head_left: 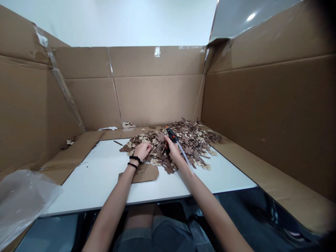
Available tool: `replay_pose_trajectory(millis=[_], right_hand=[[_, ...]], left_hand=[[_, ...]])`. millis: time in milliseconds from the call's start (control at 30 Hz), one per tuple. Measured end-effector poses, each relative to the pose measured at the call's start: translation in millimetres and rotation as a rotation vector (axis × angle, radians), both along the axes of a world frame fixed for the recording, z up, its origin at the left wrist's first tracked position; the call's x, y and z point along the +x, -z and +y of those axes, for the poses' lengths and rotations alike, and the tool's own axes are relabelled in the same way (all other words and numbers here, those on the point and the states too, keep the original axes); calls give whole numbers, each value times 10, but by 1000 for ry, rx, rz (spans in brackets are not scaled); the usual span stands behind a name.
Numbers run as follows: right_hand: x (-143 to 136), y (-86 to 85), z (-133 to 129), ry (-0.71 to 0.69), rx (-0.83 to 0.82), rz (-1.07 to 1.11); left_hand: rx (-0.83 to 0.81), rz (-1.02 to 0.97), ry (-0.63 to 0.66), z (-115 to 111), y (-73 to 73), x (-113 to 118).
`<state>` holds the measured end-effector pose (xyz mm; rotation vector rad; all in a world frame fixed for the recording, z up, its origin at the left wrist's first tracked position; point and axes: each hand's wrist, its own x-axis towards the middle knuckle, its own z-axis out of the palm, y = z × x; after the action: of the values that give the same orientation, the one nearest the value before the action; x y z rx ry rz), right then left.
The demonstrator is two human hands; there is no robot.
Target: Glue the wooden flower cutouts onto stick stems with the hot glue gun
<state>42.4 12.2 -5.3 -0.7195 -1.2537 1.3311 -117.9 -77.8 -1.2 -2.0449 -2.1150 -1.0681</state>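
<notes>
My right hand (172, 148) is wrapped round a black glue gun (172, 135) with a clear glue stick trailing from its back along my forearm. My left hand (142, 151), with two black bands at the wrist, has its fingers pinched at the left part of a pile of brown and cream flower-shaped pieces (189, 140); what they hold is too small to name. Thin dark sticks lie mixed into the pile. Just below my left hand, a flat piece of cardboard (147, 174) lies on the white table (105, 189).
Tall cardboard walls (157, 94) stand at the back, left and right of the table. A clear plastic bag (25, 199) hangs at the lower left. A few loose pieces (70, 142) lie by the left wall.
</notes>
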Motion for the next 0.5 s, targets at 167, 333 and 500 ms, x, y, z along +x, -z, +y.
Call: replay_pose_trajectory(millis=[167, 333, 500], right_hand=[[6, -14, -11, 71, -44, 123], [-21, 32, 40, 59, -65, 160], [-6, 51, 32, -82, -9, -18]], left_hand=[[219, -640, 59, 44, -77, -20], [158, -1035, 100, 9, -140, 60], [116, -1095, 109, -9, -145, 193]])
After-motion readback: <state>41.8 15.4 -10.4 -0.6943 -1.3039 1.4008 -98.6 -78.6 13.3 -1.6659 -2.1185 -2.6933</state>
